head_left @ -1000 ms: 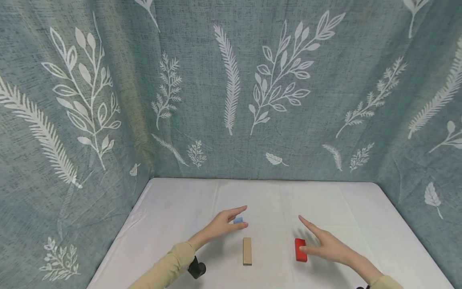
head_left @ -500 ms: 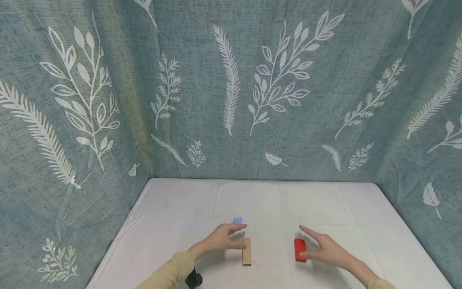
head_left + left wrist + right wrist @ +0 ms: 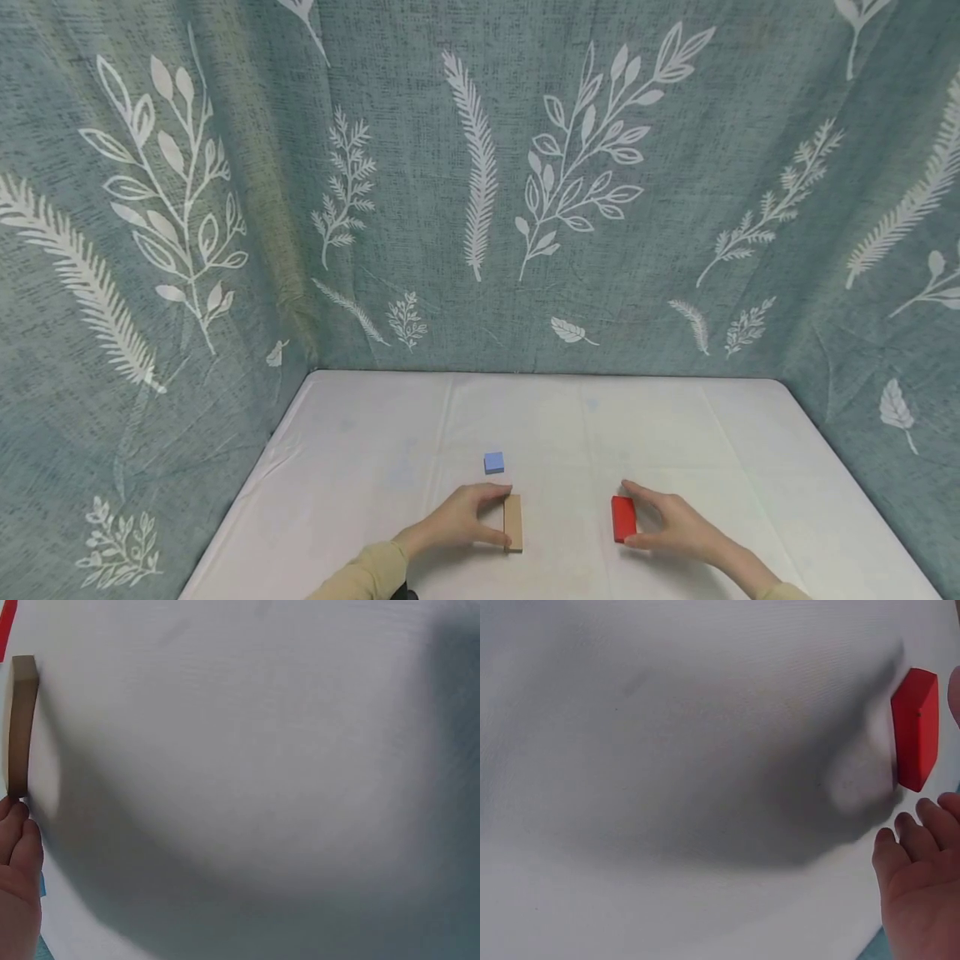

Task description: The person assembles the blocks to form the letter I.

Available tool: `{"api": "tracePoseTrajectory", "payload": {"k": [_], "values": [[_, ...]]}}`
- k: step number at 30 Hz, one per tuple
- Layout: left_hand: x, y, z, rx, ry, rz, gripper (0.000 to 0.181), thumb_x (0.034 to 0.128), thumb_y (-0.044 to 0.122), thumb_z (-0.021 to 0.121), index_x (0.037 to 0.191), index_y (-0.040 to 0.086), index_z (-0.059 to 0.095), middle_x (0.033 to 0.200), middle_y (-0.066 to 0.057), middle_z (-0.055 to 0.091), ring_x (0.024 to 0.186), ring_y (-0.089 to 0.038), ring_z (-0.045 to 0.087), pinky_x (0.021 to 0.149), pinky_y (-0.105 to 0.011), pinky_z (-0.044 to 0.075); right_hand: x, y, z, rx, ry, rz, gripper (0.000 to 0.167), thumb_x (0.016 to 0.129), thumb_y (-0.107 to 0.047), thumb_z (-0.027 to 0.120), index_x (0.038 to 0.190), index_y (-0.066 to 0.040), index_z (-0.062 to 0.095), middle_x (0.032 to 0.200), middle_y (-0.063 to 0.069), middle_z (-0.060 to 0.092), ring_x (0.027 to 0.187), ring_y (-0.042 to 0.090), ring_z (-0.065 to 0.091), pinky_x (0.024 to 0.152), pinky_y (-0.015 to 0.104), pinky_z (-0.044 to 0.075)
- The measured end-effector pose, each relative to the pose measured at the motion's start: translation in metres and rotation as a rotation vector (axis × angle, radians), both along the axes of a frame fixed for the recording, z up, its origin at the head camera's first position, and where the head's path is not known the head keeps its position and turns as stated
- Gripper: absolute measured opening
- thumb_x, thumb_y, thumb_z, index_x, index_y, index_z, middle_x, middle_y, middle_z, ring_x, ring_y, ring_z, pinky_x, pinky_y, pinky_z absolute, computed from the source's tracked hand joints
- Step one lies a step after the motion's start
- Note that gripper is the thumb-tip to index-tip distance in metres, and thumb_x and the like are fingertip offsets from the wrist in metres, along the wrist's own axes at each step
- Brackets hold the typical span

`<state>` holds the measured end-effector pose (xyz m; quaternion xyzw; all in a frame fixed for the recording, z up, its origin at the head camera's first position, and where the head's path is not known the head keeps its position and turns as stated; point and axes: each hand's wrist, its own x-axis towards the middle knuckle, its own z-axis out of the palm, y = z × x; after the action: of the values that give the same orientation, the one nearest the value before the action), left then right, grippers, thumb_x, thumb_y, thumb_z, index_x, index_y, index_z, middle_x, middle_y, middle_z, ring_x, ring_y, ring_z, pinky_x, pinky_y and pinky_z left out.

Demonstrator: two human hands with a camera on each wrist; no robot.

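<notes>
Left hand (image 3: 461, 518) spans tan block (image 3: 513, 521), right hand (image 3: 681, 530) spread by red block (image 3: 623, 519), lower centre; looks like neither gripped, nothing lifted yet

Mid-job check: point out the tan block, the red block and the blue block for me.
Tan block (image 3: 513, 522), head view: middle of its top face.
Red block (image 3: 623, 518), head view: middle of its top face.
Blue block (image 3: 493, 462), head view: on its top face.
</notes>
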<state>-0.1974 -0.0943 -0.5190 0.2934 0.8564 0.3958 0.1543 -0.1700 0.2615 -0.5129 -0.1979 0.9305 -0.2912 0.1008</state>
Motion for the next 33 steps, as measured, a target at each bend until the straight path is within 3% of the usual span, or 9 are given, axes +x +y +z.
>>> {"api": "tracePoseTrajectory", "payload": {"k": [5, 11, 20, 23, 33], "values": [[0.001, 0.000, -0.003, -0.009, 0.012, -0.006, 0.072, 0.0728, 0.027, 0.081, 0.131, -0.004, 0.052, 0.134, -0.015, 0.057, 0.127, -0.032, 0.051, 0.110, -0.039, 0.042, 0.000, 0.002, -0.004, 0.011, 0.017, 0.015, 0.085, 0.074, -0.047, 0.076, 0.136, 0.003, 0.047, 0.137, 0.015, 0.054, 0.125, 0.039, 0.050, 0.101, 0.048, 0.048], [0.001, 0.000, -0.006, -0.059, 0.099, -0.028, 0.075, 0.0686, 0.030, 0.084, 0.130, -0.001, 0.054, 0.133, -0.012, 0.058, 0.125, -0.030, 0.052, 0.110, -0.038, 0.042, 0.000, 0.004, -0.010, 0.029, 0.026, 0.017, 0.086, 0.072, -0.047, 0.078, 0.136, 0.001, 0.048, 0.137, 0.014, 0.055, 0.124, 0.038, 0.051, 0.100, 0.046, 0.049], [0.000, 0.001, -0.011, -0.090, 0.174, -0.035, 0.078, 0.0637, 0.033, 0.087, 0.129, 0.003, 0.056, 0.131, -0.008, 0.060, 0.123, -0.025, 0.054, 0.109, -0.035, 0.044, 0.002, 0.004, -0.016, 0.036, 0.013, -0.020, 0.082, 0.071, -0.043, 0.079, 0.135, -0.001, 0.050, 0.134, 0.013, 0.057, 0.123, 0.037, 0.052, 0.098, 0.047, 0.050], [-0.002, -0.001, -0.012, -0.073, 0.169, -0.033, 0.077, 0.0631, 0.031, 0.087, 0.128, 0.003, 0.057, 0.129, -0.008, 0.061, 0.122, -0.025, 0.056, 0.107, -0.034, 0.045, 0.002, 0.004, -0.018, 0.040, 0.025, -0.035, 0.079, 0.072, -0.043, 0.079, 0.134, -0.003, 0.052, 0.133, 0.011, 0.059, 0.121, 0.036, 0.054, 0.097, 0.045, 0.051], [-0.010, -0.005, -0.019, 0.056, 0.043, -0.038, 0.074, 0.0610, 0.023, 0.089, 0.126, 0.004, 0.059, 0.127, -0.008, 0.062, 0.122, -0.025, 0.056, 0.106, -0.022, 0.045, 0.003, 0.007, -0.019, 0.026, 0.083, -0.047, 0.073, 0.071, -0.045, 0.079, 0.130, -0.007, 0.058, 0.126, 0.007, 0.064, 0.116, 0.032, 0.058, 0.093, 0.040, 0.055]]}}
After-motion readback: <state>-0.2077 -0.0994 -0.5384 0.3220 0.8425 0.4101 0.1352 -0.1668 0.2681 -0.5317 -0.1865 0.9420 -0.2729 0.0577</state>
